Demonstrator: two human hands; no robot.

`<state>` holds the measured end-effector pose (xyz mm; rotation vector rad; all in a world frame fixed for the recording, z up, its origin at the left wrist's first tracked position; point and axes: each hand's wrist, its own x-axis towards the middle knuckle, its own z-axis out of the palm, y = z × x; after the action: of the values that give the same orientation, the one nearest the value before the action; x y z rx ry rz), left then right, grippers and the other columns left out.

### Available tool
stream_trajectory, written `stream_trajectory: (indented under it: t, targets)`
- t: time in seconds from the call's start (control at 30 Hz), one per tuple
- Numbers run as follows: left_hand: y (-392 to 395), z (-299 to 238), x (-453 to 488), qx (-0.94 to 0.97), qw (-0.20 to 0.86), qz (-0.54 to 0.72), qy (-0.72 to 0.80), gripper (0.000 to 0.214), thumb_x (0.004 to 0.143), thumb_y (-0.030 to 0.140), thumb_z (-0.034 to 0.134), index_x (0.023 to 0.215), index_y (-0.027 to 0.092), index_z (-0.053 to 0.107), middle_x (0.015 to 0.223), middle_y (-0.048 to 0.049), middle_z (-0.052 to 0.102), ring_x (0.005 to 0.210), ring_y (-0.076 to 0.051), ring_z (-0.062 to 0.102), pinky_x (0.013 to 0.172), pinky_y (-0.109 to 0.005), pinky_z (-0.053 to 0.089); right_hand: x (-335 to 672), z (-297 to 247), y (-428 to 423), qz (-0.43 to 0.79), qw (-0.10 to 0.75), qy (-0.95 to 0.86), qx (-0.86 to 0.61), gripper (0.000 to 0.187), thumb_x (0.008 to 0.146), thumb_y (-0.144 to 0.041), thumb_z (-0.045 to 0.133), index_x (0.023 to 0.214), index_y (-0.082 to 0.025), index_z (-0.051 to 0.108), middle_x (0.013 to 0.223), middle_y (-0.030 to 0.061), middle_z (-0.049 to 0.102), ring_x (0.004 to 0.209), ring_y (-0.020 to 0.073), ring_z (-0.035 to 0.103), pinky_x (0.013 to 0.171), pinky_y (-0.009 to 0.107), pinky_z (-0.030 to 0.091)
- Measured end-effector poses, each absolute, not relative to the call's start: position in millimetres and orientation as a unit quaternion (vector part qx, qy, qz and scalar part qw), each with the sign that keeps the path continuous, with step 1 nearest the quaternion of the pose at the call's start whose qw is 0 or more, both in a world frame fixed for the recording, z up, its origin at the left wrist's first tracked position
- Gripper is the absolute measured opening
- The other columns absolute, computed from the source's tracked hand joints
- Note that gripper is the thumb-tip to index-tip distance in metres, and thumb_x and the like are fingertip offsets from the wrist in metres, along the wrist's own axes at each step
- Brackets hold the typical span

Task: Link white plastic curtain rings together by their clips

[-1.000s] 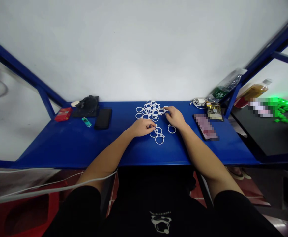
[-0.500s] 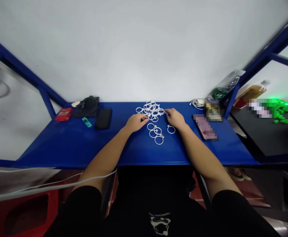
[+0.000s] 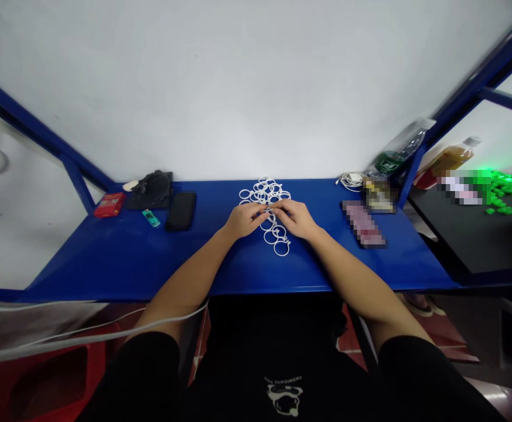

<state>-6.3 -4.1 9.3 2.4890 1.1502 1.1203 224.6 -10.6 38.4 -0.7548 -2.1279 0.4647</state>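
Several white rings with small clasps lie heaped on the blue table. A short trail of loose rings reaches toward me. My left hand and my right hand meet over the near side of the heap. Their fingertips are pinched together around a white ring, whose upper part the fingers mostly cover. Both palms face down, and the right one hides the tabletop under it.
On the left lie a black phone, a teal packet, a red box and a black bag. A blurred-out phone, a white charger cable and a plastic bottle are on the right. Green pieces cover part of a side table.
My hands have come together from either side of the heap, the right one moving left. The single ring by my right wrist no longer shows.
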Motion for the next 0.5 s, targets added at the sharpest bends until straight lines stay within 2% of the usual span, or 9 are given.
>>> stream_trajectory:
  t: [0.07, 0.13, 0.37, 0.5]
  targets:
    - [-5, 10, -6, 0.845, 0.057, 0.374, 0.378, 0.030, 0.105, 0.039, 0.056, 0.094, 0.020, 0.077, 0.076, -0.0023, 0.072, 0.067, -0.013, 0.064, 0.067, -0.027, 0.049, 221, 38, -15, 0.180, 0.395, -0.853, -0.289, 0.020, 0.103, -0.026, 0.054, 0.107, -0.022, 0.072, 0.096, 0.0044, 0.078, 0.085, 0.0178, 0.071, 0.079, 0.030, 0.053]
    - [-5, 10, -5, 0.840, 0.030, 0.390, 0.375, 0.033, 0.104, 0.038, 0.058, 0.083, 0.020, 0.075, 0.070, -0.0013, 0.070, 0.063, -0.013, 0.062, 0.063, -0.026, 0.046, 221, 36, -15, 0.178, 0.395, -0.854, -0.289, 0.019, 0.100, -0.024, 0.054, 0.104, -0.021, 0.073, 0.092, 0.0037, 0.078, 0.080, 0.0171, 0.070, 0.076, 0.029, 0.052]
    - [-6, 9, -3, 0.811, -0.020, 0.443, 0.381, 0.033, 0.099, 0.038, 0.066, 0.071, 0.020, 0.068, 0.060, 0.0019, 0.063, 0.054, -0.011, 0.055, 0.058, -0.026, 0.041, 218, 33, -12, 0.227, 0.436, -0.801, -0.342, 0.017, 0.094, -0.025, 0.059, 0.099, -0.021, 0.074, 0.077, 0.0000, 0.073, 0.064, 0.0141, 0.064, 0.063, 0.026, 0.048]
    - [-6, 10, -3, 0.807, -0.027, 0.459, 0.371, 0.031, 0.098, 0.035, 0.067, 0.071, 0.020, 0.066, 0.058, 0.0027, 0.062, 0.053, -0.010, 0.054, 0.058, -0.026, 0.042, 213, 29, -13, 0.263, 0.450, -0.775, -0.358, 0.016, 0.090, -0.026, 0.061, 0.098, -0.020, 0.074, 0.072, -0.0014, 0.069, 0.062, 0.0136, 0.061, 0.063, 0.026, 0.047]
